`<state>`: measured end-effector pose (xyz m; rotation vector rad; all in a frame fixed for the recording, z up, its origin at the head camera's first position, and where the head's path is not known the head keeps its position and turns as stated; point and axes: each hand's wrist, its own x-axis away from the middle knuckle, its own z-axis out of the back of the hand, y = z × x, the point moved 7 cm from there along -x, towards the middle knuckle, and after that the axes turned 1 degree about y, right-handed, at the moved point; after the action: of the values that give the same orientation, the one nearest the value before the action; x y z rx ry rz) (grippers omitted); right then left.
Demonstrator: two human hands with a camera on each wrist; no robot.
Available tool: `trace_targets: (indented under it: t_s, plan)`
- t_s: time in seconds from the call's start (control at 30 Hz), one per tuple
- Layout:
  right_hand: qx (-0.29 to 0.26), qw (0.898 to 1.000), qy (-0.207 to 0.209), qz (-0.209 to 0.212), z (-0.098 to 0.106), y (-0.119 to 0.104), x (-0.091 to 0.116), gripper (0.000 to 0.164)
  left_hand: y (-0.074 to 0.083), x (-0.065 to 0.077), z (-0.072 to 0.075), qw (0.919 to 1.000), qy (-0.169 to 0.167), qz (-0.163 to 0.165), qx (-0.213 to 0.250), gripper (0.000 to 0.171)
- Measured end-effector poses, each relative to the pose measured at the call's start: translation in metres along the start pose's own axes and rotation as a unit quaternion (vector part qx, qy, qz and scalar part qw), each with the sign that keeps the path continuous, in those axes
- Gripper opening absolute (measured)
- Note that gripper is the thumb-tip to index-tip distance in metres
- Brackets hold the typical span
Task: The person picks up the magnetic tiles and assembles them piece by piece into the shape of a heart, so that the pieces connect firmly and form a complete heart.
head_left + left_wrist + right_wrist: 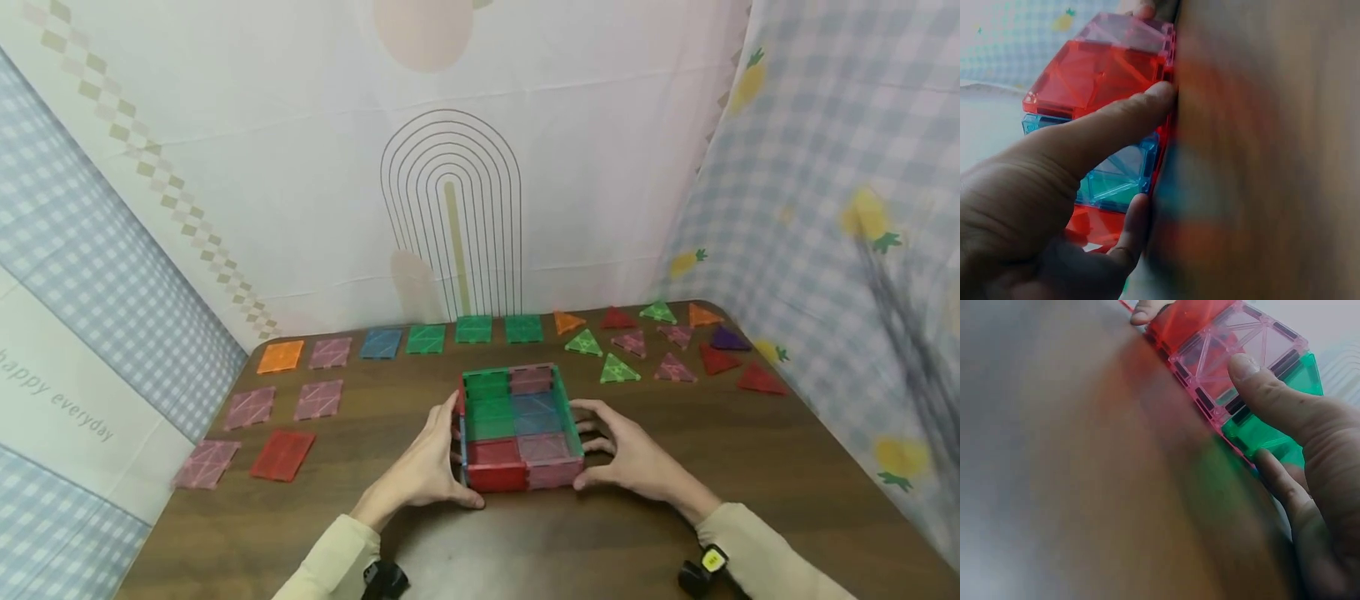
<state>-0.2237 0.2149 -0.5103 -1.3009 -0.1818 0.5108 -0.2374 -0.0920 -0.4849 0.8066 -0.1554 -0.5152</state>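
A low, open-topped box of see-through magnetic tiles (497,477) stands on the table in front of me. Its floor shows green, blue, red and pink squares. Red and pink tiles make the front wall, green ones the right wall. My left hand (423,467) grips the left side, thumb at the front left corner, across the red tile (1097,72) in the left wrist view. On the other side my right hand (630,454) holds the green wall, its thumb at the pink tile (1207,362) of the front right corner in the right wrist view.
Loose square tiles lie flat at the left, among them an orange one (281,357) and a red one (282,455). Green squares (474,329) line the back edge. Several triangle tiles (619,369) are spread at the back right of the brown table (510,550). Patterned cloths hang around it.
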Motion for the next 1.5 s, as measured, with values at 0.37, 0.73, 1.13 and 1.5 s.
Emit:
trace_targets:
  t_s: [0.37,0.73,1.13,1.5]
  plan:
    - [-0.003,0.995,-0.098,0.014,-0.027,-0.002,-0.038,0.100,-0.028,0.016,0.027,0.9981,0.007,0.059,-0.018,0.171]
    - [0.102,0.990,0.066,0.066,0.022,0.012,-0.090,0.058,-0.031,0.008,0.029,0.9982,-0.010,0.057,-0.014,0.166]
    - [0.297,0.952,0.071,0.021,0.033,0.019,-0.131,0.074,-0.024,0.004,0.024,0.9983,-0.026,0.048,0.019,0.162]
    - [0.367,0.919,0.125,0.064,0.025,0.013,-0.128,0.019,-0.032,0.004,0.029,0.9975,-0.028,0.060,0.022,0.162]
